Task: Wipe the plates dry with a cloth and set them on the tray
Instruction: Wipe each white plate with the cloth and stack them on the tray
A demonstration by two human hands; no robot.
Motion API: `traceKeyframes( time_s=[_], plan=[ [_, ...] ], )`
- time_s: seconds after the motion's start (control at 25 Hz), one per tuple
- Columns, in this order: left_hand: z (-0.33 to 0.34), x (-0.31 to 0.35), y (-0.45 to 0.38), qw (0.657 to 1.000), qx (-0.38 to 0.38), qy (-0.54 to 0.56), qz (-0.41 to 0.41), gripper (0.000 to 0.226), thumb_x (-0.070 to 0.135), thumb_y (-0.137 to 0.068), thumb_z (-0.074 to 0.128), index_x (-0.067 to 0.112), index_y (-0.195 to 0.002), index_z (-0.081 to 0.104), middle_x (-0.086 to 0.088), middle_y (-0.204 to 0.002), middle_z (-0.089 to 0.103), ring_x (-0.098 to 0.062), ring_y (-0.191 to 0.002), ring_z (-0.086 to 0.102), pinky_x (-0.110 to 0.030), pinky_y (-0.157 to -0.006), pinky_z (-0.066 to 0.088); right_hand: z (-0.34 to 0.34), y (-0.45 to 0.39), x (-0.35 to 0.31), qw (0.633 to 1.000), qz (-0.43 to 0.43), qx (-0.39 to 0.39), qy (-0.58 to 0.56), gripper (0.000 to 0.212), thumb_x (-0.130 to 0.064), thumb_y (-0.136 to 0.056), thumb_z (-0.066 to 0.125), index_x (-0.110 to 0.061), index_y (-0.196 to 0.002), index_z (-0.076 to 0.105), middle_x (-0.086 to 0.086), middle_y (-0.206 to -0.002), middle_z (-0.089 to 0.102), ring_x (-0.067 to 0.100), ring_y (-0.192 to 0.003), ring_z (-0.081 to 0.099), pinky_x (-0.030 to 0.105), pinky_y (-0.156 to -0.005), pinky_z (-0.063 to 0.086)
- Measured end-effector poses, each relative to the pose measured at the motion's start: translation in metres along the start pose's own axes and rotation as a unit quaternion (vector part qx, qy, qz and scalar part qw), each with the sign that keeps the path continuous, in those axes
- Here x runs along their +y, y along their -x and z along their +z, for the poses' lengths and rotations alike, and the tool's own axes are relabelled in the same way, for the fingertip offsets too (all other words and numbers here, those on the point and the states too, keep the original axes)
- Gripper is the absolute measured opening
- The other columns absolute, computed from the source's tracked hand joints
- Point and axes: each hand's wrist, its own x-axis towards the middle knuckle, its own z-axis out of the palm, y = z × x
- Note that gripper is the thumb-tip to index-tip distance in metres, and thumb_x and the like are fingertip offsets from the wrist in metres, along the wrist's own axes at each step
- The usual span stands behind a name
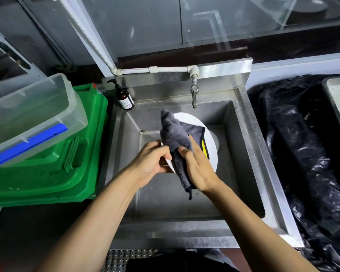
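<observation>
A white plate (210, 142) is held tilted over the steel sink (241, 154). My left hand (153, 163) grips the plate's left rim, thumb on top. A dark grey cloth (175, 134) with a yellow patch is draped over the plate's face. My right hand (198, 167) presses the cloth against the plate, its thumb curled into the fabric. A metal tray (338, 107) lies at the far right edge, only partly in view.
A tap (194, 93) hangs over the sink's back. A brown pump bottle (124, 97) stands at the back left corner. A clear plastic box (33, 116) rests on green crates (71, 163) at left. Black plastic sheeting (302, 144) covers the right counter.
</observation>
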Motion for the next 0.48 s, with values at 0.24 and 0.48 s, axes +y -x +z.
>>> traceKeyframes(
  time_s=[0.24,0.48],
  plan=[
    [0.002,0.002,0.005,1.000,0.012,-0.001,-0.012,0.024,-0.004,-0.073,0.051,0.000,-0.095,0.061,-0.019,-0.089,0.059,-0.032,-0.080,0.060,-0.050,-0.070,0.060,-0.013,0.008,-0.001,0.988,0.135,0.068,0.003,0.067,-0.062,-0.084,0.032,-0.032,-0.140,0.052,-0.011,-0.135,0.060,-0.002,-0.122,0.052,0.003,-0.093,0.032],
    [0.002,0.001,0.004,1.000,0.013,0.010,-0.009,0.025,-0.013,-0.080,0.041,0.002,-0.088,0.059,-0.021,-0.085,0.057,-0.031,-0.075,0.060,-0.057,-0.073,0.060,-0.002,0.021,-0.018,0.992,0.100,0.004,-0.080,0.030,-0.051,-0.088,0.038,-0.045,-0.073,0.063,-0.024,-0.070,0.061,-0.005,-0.069,0.050,0.029,-0.072,0.038]
  ],
)
